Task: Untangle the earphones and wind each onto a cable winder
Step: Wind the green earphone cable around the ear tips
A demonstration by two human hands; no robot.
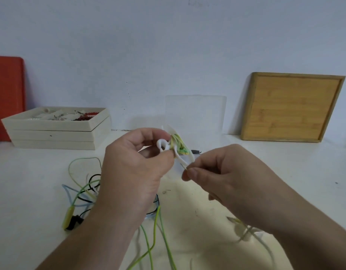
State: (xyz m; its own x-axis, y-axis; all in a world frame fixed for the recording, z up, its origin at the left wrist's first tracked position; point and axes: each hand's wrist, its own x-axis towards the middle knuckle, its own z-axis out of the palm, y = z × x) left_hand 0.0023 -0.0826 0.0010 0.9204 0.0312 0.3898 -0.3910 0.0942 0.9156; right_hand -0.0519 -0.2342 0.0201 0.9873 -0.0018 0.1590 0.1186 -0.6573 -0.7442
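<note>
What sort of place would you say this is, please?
Probably a plain indoor work table against a bare wall, perhaps a craft or sorting bench: stacked trays of beads, a wooden tray leaning on the wall, loose cables.

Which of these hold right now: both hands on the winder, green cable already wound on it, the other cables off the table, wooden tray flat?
1. Both hands hold the winder. False: the left hand grips it; the right hand pinches the green cable.
2. Green cable is wound on the winder. True.
3. The tangled cables are off the table. False: they lie on it.
4. The wooden tray lies flat. False: it leans against the wall.
</note>
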